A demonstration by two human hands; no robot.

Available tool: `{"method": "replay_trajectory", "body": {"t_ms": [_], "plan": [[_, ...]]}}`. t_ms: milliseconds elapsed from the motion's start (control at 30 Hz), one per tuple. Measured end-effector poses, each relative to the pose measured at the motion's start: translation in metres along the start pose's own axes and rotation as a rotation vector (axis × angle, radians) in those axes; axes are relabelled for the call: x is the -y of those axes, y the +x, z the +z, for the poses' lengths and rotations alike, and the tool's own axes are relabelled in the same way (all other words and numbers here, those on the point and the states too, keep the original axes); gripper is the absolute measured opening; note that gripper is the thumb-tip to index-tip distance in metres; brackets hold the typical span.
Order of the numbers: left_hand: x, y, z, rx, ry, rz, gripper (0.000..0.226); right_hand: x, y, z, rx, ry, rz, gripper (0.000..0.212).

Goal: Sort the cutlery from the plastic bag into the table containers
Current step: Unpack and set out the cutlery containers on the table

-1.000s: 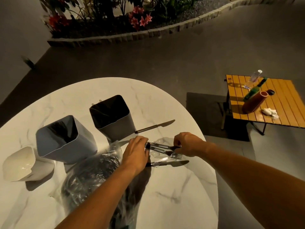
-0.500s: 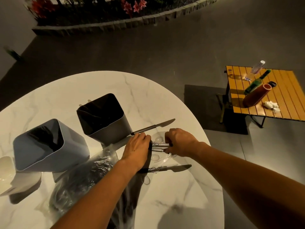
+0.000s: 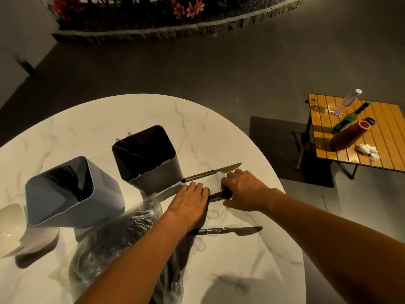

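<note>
1. White marble desk point(image 3: 197, 119), round, carries three containers in a row: dark grey container point(image 3: 153, 174) nearest the middle, blue-grey container point(image 3: 65, 207) to its left, white container point(image 3: 13, 229) at the left edge, cut off by the frame.
2. Clear plastic bag point(image 3: 114, 242) lies crumpled just in front of the blue-grey container, partly under the left forearm; dark stuff inside, can't tell which pieces.
3. Left hand point(image 3: 188, 202) lies palm-down w/ fingers fairly straight, fingertips on one end of a small bundle of cutlery point(image 3: 215, 196).
4. Right hand point(image 3: 243, 189) has its grip curled round the other end of that bundle; the two hands are nearly touching.
5. One knife point(image 3: 210, 173) lies flat beyond the hands, handle end close to the dark grey container, blade pointing right.
6. Second knife point(image 3: 230, 231) lies flat nearer the person, blade also to the right, w/ clear plastic spoons point(image 3: 200, 245) next to and over it.
7. Off to the right, apart from the desk: small wooden slatted table point(image 3: 383, 137) w/ a green bottle point(image 3: 348, 119), clear bottle point(image 3: 351, 98), brown-red cylinder point(image 3: 348, 136) & crumpled tissue point(image 3: 368, 150).
8. Flower bed point(image 3: 135, 18) w/ stone edging at the back.
</note>
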State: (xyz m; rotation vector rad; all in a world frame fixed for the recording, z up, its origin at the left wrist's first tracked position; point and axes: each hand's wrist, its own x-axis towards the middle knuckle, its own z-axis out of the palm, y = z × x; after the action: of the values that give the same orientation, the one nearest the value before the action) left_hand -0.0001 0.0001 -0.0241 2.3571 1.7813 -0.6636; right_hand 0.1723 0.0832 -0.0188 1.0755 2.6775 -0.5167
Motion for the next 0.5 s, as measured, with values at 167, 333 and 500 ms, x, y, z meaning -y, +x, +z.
{"method": "replay_trajectory", "body": {"t_ms": [167, 333, 500], "plan": [[0.001, -0.004, 0.0, 0.031, -0.054, -0.021, 0.073, 0.003, 0.0, 0.003, -0.038, -0.002, -0.013, 0.031], [0.002, -0.007, -0.001, 0.022, -0.066, -0.087, 0.071, 0.008, 0.0, 0.001, -0.076, 0.106, 0.002, 0.022], [0.001, -0.017, -0.015, 0.01, -0.208, -0.146, 0.061, 0.008, -0.001, -0.015, -0.079, 0.171, 0.031, 0.02]]}}
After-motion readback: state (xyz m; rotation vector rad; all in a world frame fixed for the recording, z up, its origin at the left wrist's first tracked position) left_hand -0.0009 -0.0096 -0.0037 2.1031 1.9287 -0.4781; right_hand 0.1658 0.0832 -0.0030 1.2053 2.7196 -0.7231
